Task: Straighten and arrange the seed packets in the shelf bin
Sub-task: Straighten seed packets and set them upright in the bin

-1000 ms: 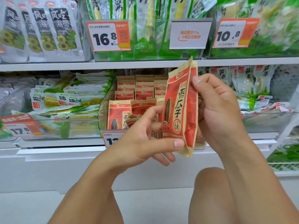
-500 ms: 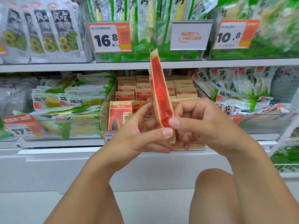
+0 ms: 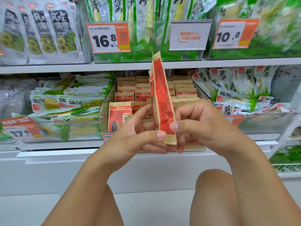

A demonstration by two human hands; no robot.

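white shelves — orange price tags; pale floor

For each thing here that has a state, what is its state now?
Held packet: upright, edge toward the camera, in front of the bin.
Left hand: pinches its lower end.
Right hand: pinches its lower end.
Bin: holds packets standing in rows.
Front-left packet: upright, facing out.

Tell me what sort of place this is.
Most likely a grocery shop aisle: price tags on shelf edges, clear bins of packaged snacks, and both hands holding a seed packet.
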